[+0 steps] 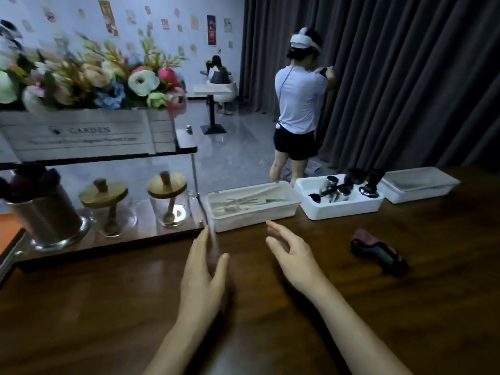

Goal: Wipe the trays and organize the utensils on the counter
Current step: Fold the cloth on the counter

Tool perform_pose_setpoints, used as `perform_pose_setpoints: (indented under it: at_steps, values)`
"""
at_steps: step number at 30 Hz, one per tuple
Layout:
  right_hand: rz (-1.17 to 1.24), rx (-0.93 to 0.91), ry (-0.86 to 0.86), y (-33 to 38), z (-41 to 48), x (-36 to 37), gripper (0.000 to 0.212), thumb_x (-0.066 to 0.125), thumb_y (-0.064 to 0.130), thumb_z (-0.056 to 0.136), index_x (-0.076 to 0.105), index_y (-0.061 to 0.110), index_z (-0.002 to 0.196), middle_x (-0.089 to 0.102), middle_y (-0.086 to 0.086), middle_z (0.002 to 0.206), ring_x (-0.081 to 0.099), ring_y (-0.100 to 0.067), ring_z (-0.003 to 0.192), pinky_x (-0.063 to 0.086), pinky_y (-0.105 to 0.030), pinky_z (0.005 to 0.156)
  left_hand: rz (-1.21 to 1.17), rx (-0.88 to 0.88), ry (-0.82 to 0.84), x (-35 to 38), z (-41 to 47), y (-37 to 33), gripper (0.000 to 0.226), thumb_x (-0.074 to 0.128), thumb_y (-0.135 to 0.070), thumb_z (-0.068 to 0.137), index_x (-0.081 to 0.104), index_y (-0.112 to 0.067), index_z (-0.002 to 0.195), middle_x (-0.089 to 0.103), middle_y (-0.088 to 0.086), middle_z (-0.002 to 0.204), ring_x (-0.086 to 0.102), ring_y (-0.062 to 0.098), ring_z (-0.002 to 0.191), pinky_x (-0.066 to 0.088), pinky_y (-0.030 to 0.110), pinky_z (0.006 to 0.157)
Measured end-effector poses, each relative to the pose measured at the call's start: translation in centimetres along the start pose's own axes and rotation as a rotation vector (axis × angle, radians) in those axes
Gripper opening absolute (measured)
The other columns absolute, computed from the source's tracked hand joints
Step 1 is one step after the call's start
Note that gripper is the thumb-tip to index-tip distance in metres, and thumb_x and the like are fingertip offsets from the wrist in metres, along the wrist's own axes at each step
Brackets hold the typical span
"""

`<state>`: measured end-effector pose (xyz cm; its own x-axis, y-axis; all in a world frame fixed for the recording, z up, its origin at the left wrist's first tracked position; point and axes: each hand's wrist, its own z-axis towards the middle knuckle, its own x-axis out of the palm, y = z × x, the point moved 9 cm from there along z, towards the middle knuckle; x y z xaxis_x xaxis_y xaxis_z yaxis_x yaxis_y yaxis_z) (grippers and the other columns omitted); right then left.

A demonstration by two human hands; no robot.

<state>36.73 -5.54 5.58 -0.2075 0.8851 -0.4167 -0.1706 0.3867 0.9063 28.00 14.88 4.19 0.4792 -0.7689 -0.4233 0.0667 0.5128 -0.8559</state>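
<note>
L hand (203, 272) & R hand (292, 255) hover, fingers loosely straight, holding nothing. Three white rectangular plastic trays (343, 212) sit on the glossy dark-wood counter (108, 307). Grey pleated curtain (405, 77) behind.

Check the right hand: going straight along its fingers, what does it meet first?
Likely the front wall of the left tray, the one with slim utensils. The right hand points at it; height unclear, so it might clear the rim.

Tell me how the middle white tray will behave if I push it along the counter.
The middle white tray will probably slide easily, since the wooden counter looks smooth and glossy. It is likely heavier than it looks, loaded with metal cups. Those lie loose and tilted, so they may shift and rattle.
</note>
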Motion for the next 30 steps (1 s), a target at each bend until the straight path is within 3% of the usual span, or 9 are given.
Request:
perform_pose_setpoints:
  at_steps: [4,5,8,13,17,20,24,27,30]
  values:
    - [-0.208,0.014,-0.046,-3.8,-3.3,-9.7,0.034,0.055,0.036,0.101,0.061,0.037,0.134,0.058,0.023,0.126,0.052,0.006,0.115,0.037,0.000,0.087,-0.003,0.036,0.149,9.0,-2.6,-4.0,0.058,0.063,-0.030,0.099,0.037,-0.041,0.150,0.038,-0.014,0.159,0.025,0.005,0.151,0.026,0.039,0.124]
    - [-0.258,0.020,-0.069,-4.9,-4.0,-12.3,0.034,0.056,0.035,0.101,0.062,0.034,0.134,0.058,0.021,0.127,0.051,0.004,0.117,0.035,-0.001,0.089,0.001,0.041,0.168,11.1,-3.4,-5.0,0.057,0.062,-0.031,0.099,0.039,-0.040,0.151,0.038,-0.013,0.159,0.024,0.006,0.152,0.025,0.039,0.125]
    - [-0.453,0.000,-0.168,-8.0,-5.3,-19.5,0.034,0.059,0.033,0.099,0.064,0.028,0.132,0.060,0.011,0.137,0.052,-0.010,0.128,0.039,-0.022,0.101,0.013,0.047,0.205,16.8,-5.7,-7.5,0.053,0.062,-0.031,0.099,0.045,-0.037,0.149,0.043,-0.011,0.157,0.029,0.008,0.151,0.029,0.039,0.123]
    - [-0.565,0.053,-0.194,-13.5,-4.1,-25.7,0.051,0.062,0.039,0.096,0.053,0.023,0.143,0.052,0.002,0.147,0.049,-0.020,0.133,0.041,-0.033,0.104,0.081,0.041,0.237,22.7,-9.0,-10.4,0.046,0.061,-0.030,0.101,0.052,-0.035,0.145,0.047,-0.013,0.154,0.033,0.006,0.148,0.034,0.040,0.120]
    - [-0.650,0.060,-0.026,-16.2,-2.1,-24.0,0.069,0.066,0.050,0.090,0.043,0.025,0.150,0.046,-0.001,0.152,0.043,-0.026,0.136,0.037,-0.038,0.109,0.133,-0.023,0.184,23.3,-11.3,-10.9,0.040,0.061,-0.029,0.100,0.058,-0.036,0.139,0.048,-0.015,0.151,0.038,0.009,0.146,0.038,0.042,0.116]
    - [-0.693,-0.104,-0.023,-15.3,-1.8,-22.2,0.051,0.068,0.037,0.091,0.055,0.026,0.139,0.060,-0.001,0.137,0.053,-0.027,0.121,0.043,-0.036,0.099,0.179,-0.064,0.119,21.9,-12.6,-10.6,0.037,0.062,-0.026,0.100,0.062,-0.034,0.136,0.051,-0.015,0.149,0.039,0.008,0.145,0.038,0.038,0.116]
    - [-0.463,-0.299,0.003,-11.9,-4.0,-18.8,0.035,0.068,0.024,0.091,0.066,0.027,0.127,0.069,0.005,0.120,0.062,-0.019,0.105,0.048,-0.031,0.086,0.178,-0.077,-0.015,18.5,-12.6,-10.5,0.033,0.063,-0.016,0.098,0.067,-0.025,0.130,0.059,-0.016,0.136,0.050,0.005,0.133,0.040,0.029,0.112]
    - [-0.407,-0.486,0.178,-9.4,-8.2,-14.1,0.039,0.072,0.021,0.089,0.067,0.028,0.127,0.066,0.008,0.128,0.057,-0.013,0.118,0.047,-0.028,0.100,0.155,-0.139,-0.160,15.1,-12.4,-9.7,0.031,0.060,-0.021,0.100,0.067,-0.024,0.130,0.065,-0.013,0.133,0.057,0.005,0.126,0.045,0.032,0.109]
    - [-0.478,-0.462,0.427,-10.7,-10.7,-11.1,0.050,0.068,0.050,0.089,0.058,0.037,0.136,0.043,0.015,0.151,0.029,-0.009,0.144,0.027,-0.029,0.117,0.178,-0.208,-0.206,12.4,-12.5,-8.1,0.030,0.058,-0.026,0.101,0.068,-0.030,0.129,0.068,-0.015,0.126,0.063,0.003,0.112,0.049,0.028,0.100]
